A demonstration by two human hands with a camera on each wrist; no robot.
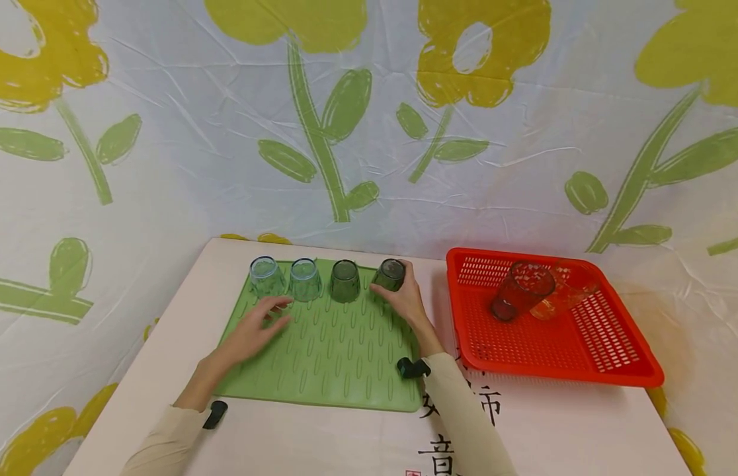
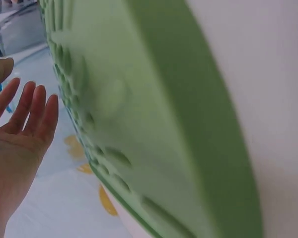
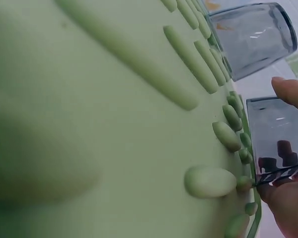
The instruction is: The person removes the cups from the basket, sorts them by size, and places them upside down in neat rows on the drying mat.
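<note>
Right hand (image 1: 407, 301) grips grey glass (image 1: 387, 276) at green mat's (image 1: 327, 370) 1 o'clock; left hand (image 1: 252, 335) at 9 o'clock, fingers loosely extended, thumb apart.

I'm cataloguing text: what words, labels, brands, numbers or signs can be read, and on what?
"柿", black character on the pale table.
Other black characters there: partly covered or cut off, not surely readable.
Red stamp, same table: cut off, too small to read.
</note>
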